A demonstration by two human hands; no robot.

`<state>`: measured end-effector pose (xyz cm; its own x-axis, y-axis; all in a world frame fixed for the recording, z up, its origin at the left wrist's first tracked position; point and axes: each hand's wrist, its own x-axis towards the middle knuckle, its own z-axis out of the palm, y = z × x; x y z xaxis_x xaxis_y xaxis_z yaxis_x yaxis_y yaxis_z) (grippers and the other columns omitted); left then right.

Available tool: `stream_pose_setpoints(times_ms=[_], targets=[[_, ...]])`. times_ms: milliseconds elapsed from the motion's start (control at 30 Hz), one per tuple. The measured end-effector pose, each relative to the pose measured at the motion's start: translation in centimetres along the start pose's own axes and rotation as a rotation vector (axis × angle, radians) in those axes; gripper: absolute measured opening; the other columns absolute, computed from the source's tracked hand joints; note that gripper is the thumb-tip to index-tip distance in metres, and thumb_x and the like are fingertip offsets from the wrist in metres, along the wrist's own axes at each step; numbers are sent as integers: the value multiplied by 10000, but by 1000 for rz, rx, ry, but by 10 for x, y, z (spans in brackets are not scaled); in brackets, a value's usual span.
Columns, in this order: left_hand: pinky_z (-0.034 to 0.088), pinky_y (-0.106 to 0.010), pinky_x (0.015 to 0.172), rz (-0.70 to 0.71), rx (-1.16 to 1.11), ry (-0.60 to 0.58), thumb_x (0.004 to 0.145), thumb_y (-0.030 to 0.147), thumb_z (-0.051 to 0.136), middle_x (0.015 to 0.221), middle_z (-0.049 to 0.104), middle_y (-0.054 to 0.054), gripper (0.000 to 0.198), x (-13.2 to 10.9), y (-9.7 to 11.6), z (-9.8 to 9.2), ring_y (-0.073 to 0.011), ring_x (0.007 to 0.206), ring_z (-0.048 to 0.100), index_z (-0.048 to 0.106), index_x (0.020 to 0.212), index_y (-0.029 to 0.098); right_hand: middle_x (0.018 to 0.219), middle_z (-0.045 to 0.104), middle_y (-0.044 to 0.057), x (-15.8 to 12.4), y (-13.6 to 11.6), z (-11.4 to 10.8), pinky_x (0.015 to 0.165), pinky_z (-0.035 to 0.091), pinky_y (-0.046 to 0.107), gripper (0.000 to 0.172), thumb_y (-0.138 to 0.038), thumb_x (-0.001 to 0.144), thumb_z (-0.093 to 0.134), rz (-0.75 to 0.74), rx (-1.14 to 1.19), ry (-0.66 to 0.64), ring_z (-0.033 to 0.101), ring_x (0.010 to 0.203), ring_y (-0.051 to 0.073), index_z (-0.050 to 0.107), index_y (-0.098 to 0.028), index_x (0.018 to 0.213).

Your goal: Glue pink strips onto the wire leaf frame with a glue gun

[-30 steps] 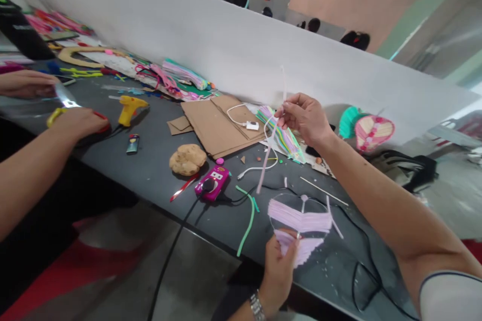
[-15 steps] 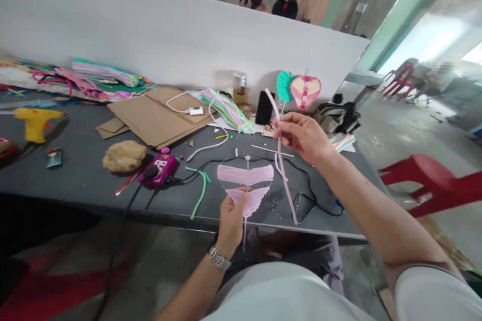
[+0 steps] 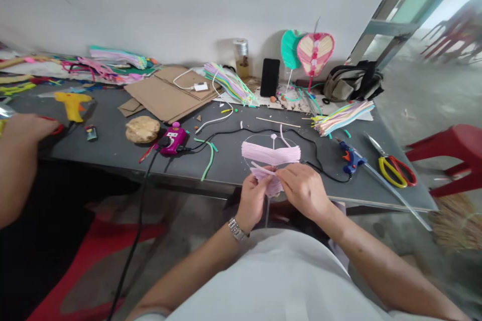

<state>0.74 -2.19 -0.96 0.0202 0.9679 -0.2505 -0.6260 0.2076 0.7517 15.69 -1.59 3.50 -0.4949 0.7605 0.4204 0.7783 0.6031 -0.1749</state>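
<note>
My left hand (image 3: 253, 201) is closed around the lower part of a heart-shaped hand fan (image 3: 270, 152) with a thin wire outline. Pink rows fill an upper band and the lower tip of the fan, with a gap between them. A pink pipe cleaner (image 3: 259, 166) lies across the lower section. My right hand (image 3: 304, 188) pinches this pipe cleaner at the fan's middle, close against the left fingers. Below my hands hangs the fan's thin stem (image 3: 267, 213). My fingertips partly hide where the pipe cleaner meets the fan.
Right of my hands lie a blue glue gun (image 3: 352, 158) and scissors (image 3: 397, 168). A black cable (image 3: 226, 130) runs behind the fan from a purple power outlet (image 3: 173, 140). Bundled pipe cleaners (image 3: 342, 118), a phone (image 3: 270, 77) and finished fans (image 3: 315, 54) stand farther back. Another person's hand (image 3: 28, 128) is at left.
My right hand has come down and left to the fan, bringing the pink pipe cleaner across it. The view has tilted down, and another person's arm now shows at left.
</note>
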Motion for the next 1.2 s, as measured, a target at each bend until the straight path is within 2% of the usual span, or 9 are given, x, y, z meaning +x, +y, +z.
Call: stream_pose_setpoints(times_ms=[200,367,600,700,967,1200], targets=[[528,-300,840,44,21,-58,741,379,888,941,757,-32,414,-6,-5,-4,-175,870,697,721,1059,173,814,708,40,-3,0,-16,715,302,354,212,-160,1009,537,-84,-75,64,521,797,200,701,-210,885],[520,-315,912,78,71,-109,789,462,859,1045,759,-67,407,-11,-6,-2,-213,988,696,727,1041,171,886,722,58,1,-3,-25,740,284,381,205,-200,1017,529,-126,-110,22,491,825,223,706,-221,915],[518,-285,781,62,50,-60,757,541,861,864,744,-33,425,-12,-4,6,-180,825,684,746,921,167,841,696,60,0,-9,-26,730,271,392,210,-162,1005,527,-118,-182,58,459,817,233,688,-211,880],[515,-282,777,58,48,-40,771,548,844,843,746,-38,413,-11,-3,9,-178,811,682,758,889,161,823,685,55,-2,-10,-26,731,260,397,202,-169,1002,534,-101,-188,50,450,825,239,685,-219,878],[518,-276,792,161,134,-32,869,549,739,848,763,-48,404,-10,2,12,-179,814,679,785,814,151,866,727,33,-8,-9,-26,905,322,411,155,-174,1014,549,-56,-91,112,542,910,225,695,-216,986],[530,-286,816,167,134,-45,907,526,694,831,777,-47,384,-10,4,12,-197,841,716,781,815,164,921,714,46,-24,7,-25,796,392,335,178,-140,1006,549,16,54,159,596,840,177,704,-208,951]])
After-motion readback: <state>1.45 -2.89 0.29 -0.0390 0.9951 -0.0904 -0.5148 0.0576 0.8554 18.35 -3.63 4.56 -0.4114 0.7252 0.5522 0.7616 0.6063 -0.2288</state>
